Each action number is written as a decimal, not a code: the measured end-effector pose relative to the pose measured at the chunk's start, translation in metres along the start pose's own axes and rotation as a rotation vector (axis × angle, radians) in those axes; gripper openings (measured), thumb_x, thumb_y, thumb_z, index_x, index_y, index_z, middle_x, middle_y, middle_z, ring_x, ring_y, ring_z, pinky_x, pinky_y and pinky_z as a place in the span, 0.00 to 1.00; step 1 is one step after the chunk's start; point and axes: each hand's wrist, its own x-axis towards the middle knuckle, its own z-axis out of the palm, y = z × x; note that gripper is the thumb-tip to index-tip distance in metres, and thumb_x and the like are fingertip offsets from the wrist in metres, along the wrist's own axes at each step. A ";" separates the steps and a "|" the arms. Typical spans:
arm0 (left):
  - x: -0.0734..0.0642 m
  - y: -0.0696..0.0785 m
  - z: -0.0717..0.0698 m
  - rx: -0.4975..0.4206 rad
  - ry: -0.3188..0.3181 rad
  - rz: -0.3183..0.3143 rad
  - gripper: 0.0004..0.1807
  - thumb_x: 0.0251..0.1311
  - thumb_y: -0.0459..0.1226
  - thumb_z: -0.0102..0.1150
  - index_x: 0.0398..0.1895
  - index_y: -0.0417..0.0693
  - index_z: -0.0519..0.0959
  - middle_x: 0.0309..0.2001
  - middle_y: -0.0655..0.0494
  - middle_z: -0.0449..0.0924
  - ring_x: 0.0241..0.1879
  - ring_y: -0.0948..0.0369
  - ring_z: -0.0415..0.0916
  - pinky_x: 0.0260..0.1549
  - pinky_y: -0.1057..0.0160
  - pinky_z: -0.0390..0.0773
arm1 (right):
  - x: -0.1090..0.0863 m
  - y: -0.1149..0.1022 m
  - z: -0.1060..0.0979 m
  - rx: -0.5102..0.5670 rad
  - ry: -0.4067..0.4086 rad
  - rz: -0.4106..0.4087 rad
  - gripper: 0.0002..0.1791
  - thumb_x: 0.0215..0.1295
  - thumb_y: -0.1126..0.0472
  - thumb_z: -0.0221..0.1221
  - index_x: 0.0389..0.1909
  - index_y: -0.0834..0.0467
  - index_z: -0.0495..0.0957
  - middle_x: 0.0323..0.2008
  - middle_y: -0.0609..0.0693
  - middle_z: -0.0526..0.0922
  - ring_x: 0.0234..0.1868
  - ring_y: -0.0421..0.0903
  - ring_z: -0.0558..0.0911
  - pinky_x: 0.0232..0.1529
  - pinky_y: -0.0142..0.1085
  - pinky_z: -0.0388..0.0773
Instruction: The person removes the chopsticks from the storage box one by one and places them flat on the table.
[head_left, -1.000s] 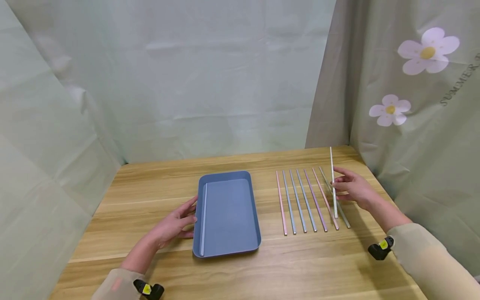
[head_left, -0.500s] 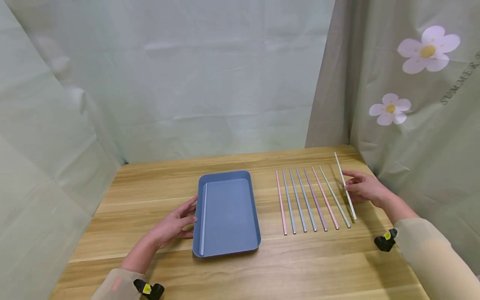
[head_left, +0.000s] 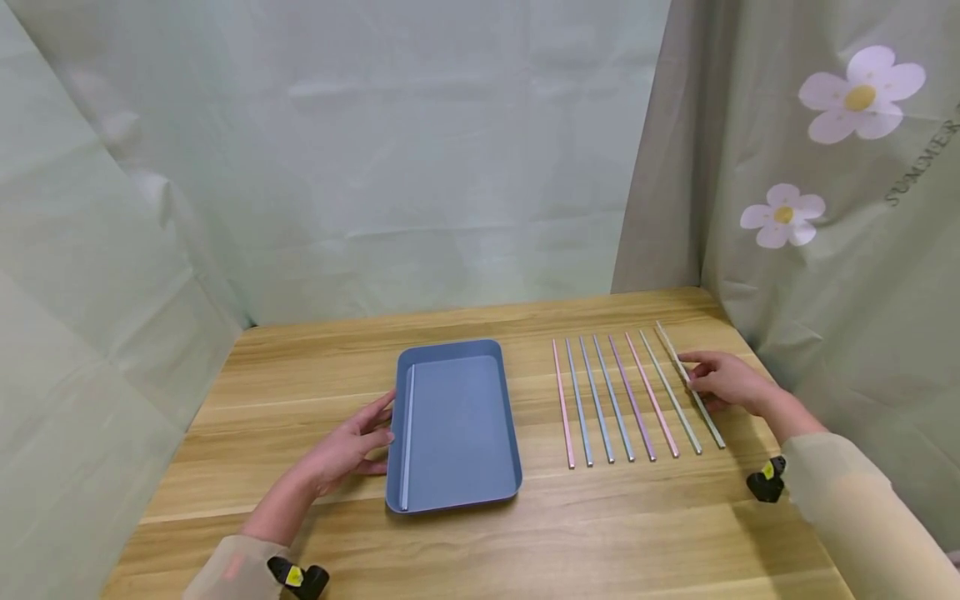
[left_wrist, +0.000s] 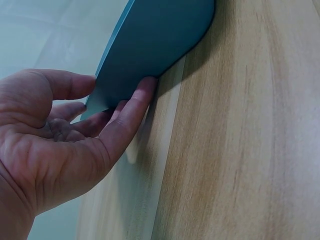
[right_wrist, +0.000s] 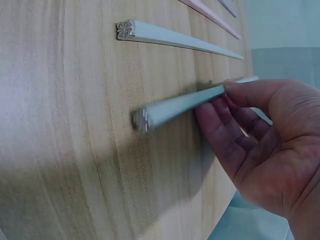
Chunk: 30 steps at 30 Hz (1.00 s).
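My right hand (head_left: 729, 382) pinches a pale green chopstick (head_left: 708, 417) between thumb and fingers at the right end of a row. In the right wrist view this chopstick (right_wrist: 175, 107) is slightly blurred, low over the wood; whether it touches cannot be told. Just left of it lies another pale green chopstick (head_left: 671, 393). At the left side of a blue-grey tray (head_left: 465, 433), my left hand (head_left: 347, 450) rests its loosely extended fingers against the outer wall, thumb tip at the rim. One pale chopstick (head_left: 407, 442) lies lengthwise along the tray's left inner side.
More chopsticks lie side by side, including a pink one (head_left: 564, 408), a blue one (head_left: 580, 408) and a purple one (head_left: 632, 400). They rest on a wooden table (head_left: 570, 533). Curtains (head_left: 450, 167) hang behind and along both sides.
My right hand has carried the pale green chopstick right, past the other pale green one, then lowered it near the table, nearly parallel to its neighbour. My left hand and the tray have stayed put.
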 end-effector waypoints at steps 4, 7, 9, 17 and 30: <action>0.001 0.000 0.000 -0.005 -0.005 -0.006 0.42 0.75 0.31 0.50 0.84 0.57 0.43 0.81 0.36 0.41 0.69 0.40 0.63 0.50 0.44 0.82 | 0.000 -0.001 0.001 -0.043 -0.002 0.016 0.31 0.71 0.69 0.58 0.72 0.72 0.62 0.47 0.63 0.74 0.41 0.49 0.78 0.34 0.44 0.84; 0.001 -0.001 0.000 -0.013 -0.009 -0.004 0.42 0.75 0.31 0.50 0.84 0.56 0.42 0.81 0.36 0.42 0.69 0.41 0.64 0.50 0.45 0.82 | 0.000 -0.003 0.002 -0.072 0.004 0.021 0.30 0.71 0.69 0.58 0.72 0.73 0.63 0.46 0.62 0.73 0.39 0.49 0.76 0.33 0.43 0.82; 0.002 -0.001 -0.001 -0.015 -0.014 0.000 0.42 0.75 0.30 0.49 0.84 0.56 0.42 0.81 0.36 0.42 0.69 0.41 0.64 0.49 0.45 0.82 | 0.001 -0.004 0.003 -0.085 0.013 0.023 0.30 0.72 0.69 0.57 0.72 0.73 0.63 0.45 0.61 0.73 0.39 0.50 0.76 0.33 0.42 0.82; 0.002 -0.003 -0.002 -0.022 -0.019 0.007 0.42 0.75 0.30 0.49 0.85 0.56 0.42 0.81 0.36 0.41 0.69 0.40 0.63 0.49 0.45 0.82 | 0.003 -0.002 0.005 -0.077 0.012 0.016 0.30 0.72 0.69 0.57 0.72 0.73 0.62 0.43 0.60 0.74 0.37 0.49 0.75 0.32 0.41 0.81; 0.003 -0.004 -0.002 0.005 0.006 -0.020 0.42 0.75 0.31 0.51 0.84 0.59 0.43 0.81 0.38 0.43 0.69 0.41 0.64 0.50 0.45 0.82 | 0.001 -0.002 -0.002 0.011 0.093 -0.028 0.34 0.72 0.68 0.56 0.74 0.75 0.57 0.43 0.63 0.76 0.32 0.49 0.80 0.32 0.43 0.84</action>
